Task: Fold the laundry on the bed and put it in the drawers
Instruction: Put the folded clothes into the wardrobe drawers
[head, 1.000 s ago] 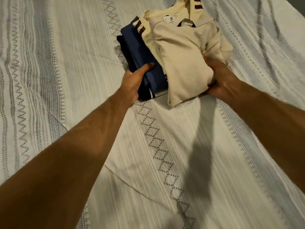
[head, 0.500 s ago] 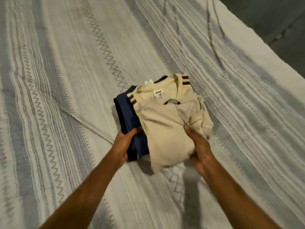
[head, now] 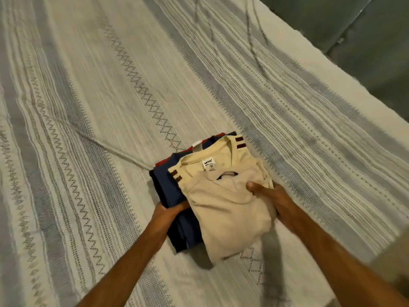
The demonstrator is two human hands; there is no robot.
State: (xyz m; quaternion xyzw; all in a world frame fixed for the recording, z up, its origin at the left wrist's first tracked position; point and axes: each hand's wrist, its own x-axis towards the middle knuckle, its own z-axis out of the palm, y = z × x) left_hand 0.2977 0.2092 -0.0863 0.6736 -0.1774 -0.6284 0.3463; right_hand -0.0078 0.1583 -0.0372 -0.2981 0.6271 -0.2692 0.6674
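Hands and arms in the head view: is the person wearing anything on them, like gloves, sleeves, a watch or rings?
Nothing that shows. The left hand and right hand are bare, with no gloves. Both forearms are uncovered down to the frame's lower edge, so no sleeves appear. No watch or wristband is visible. The fingers are partly hidden by clothes, so rings cannot be ruled out.

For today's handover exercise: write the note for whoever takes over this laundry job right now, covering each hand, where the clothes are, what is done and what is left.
Left hand grips the navy side of the folded stack; right hand grips the cream shirt on top, thumb pressing down.
The stack sits at the near part of the bed; a red garment shows at the bottom.
Done: these clothes are folded and piled.
Left: carry the stack to the drawers, which are not in view.
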